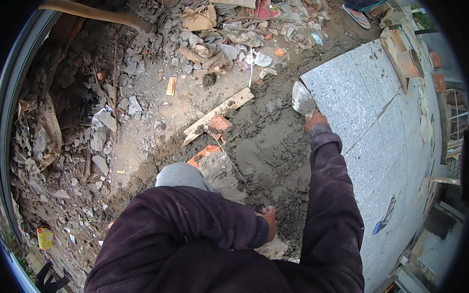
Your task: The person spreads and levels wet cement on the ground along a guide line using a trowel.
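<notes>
My right hand (315, 120) grips a trowel by its handle. The trowel's blade (302, 99), smeared with grey mortar, lies against the left edge of the speckled grey paving tiles (345, 78). Wet mortar (268, 147) spreads in a rough bed to the left of these tiles. Lower down, my left hand (268, 220) is closed at a thin string (237, 171) that stretches diagonally over the mortar; its fingers appear to pinch the line. Red brick pieces (221, 124) sit beside the string's upper end, next to a wooden board (220, 115).
Broken stones and rubble (227, 50) cover the far side and the left. A curved wooden handle (99, 13) reaches in at top left. On the tiles lies a blue-handled tool (380, 226). Another person's sandalled foot (357, 16) shows at top right, near wooden boards (395, 56).
</notes>
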Demonstrator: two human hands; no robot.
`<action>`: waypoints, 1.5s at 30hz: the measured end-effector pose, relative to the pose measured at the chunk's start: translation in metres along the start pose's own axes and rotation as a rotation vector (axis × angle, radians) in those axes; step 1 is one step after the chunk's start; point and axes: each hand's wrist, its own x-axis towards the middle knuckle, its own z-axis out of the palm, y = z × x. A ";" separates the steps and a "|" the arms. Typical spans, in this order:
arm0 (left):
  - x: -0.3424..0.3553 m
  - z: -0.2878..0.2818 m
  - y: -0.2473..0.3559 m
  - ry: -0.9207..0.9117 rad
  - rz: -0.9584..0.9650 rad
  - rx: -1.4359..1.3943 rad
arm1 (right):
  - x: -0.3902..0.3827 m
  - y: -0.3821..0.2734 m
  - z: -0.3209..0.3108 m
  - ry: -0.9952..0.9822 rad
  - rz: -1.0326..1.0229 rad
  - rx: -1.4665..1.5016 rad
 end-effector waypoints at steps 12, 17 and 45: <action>0.013 0.009 0.003 0.018 0.189 -0.161 | -0.123 -0.078 0.084 -0.333 -0.139 0.715; 0.004 -0.009 0.003 0.035 0.262 -0.068 | -0.156 -0.101 0.069 -0.371 -0.158 0.566; 0.027 0.028 0.014 0.168 0.088 -0.269 | -0.013 0.007 0.077 -0.035 0.137 0.686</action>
